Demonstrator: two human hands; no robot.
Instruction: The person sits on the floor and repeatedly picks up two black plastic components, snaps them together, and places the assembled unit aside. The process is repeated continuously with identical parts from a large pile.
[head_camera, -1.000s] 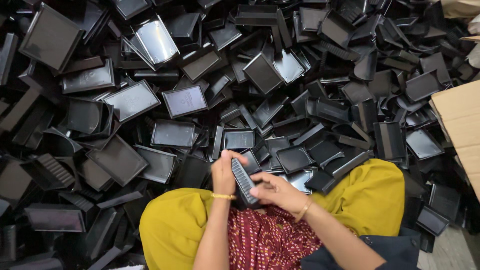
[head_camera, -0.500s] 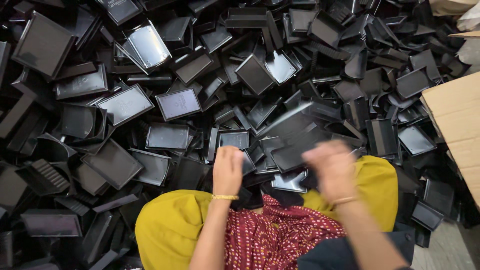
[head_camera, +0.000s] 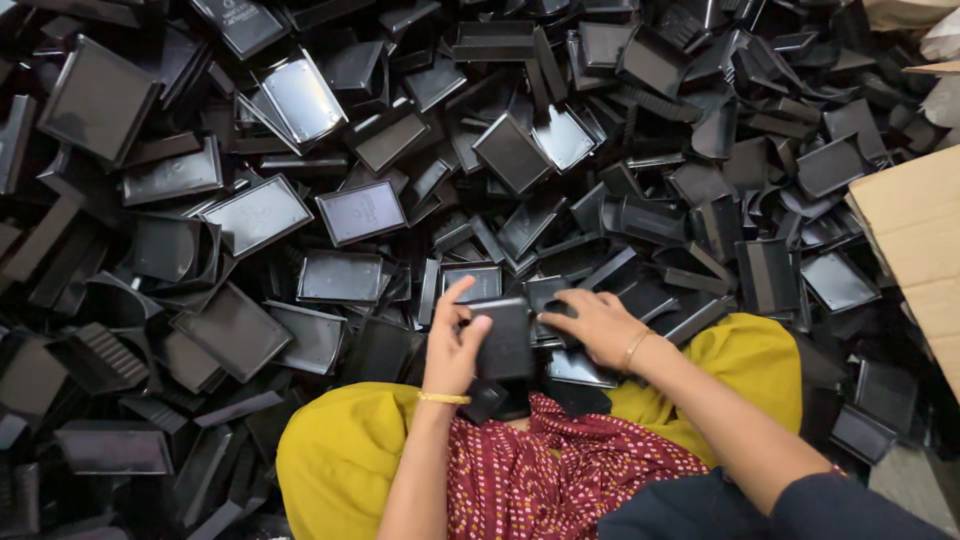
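Head view, looking down over the person's lap: the left hand (head_camera: 452, 345) is closed around a small black rectangular tray (head_camera: 503, 338), thumb on its near face and fingers wrapped behind, holding it upright just above the knees. The tray's long axis runs roughly vertical in the picture, pointing away from the body toward the heap. The right hand (head_camera: 596, 325) lies just to the right of that tray, palm down, fingers curled over the rim of a second black tray (head_camera: 552, 300) at the near edge of the pile; whether it has actually gripped that piece or only rests on it cannot be told. The left hand is the one on the held tray; the right hand is the nearer to the pile, and the two hands are close together but not touching. A thin bangle sits on each wrist. Counts: two hands, one tray clearly held, one tray under the right fingers. The heap of loose black trays (head_camera: 340, 215) spreads over the floor ahead and to both sides, far too many and too overlapped to count. One cardboard box (head_camera: 915, 235) stands at the right edge. Yellow cloth (head_camera: 335, 465) and a red patterned cloth (head_camera: 545, 470) cover the lap.
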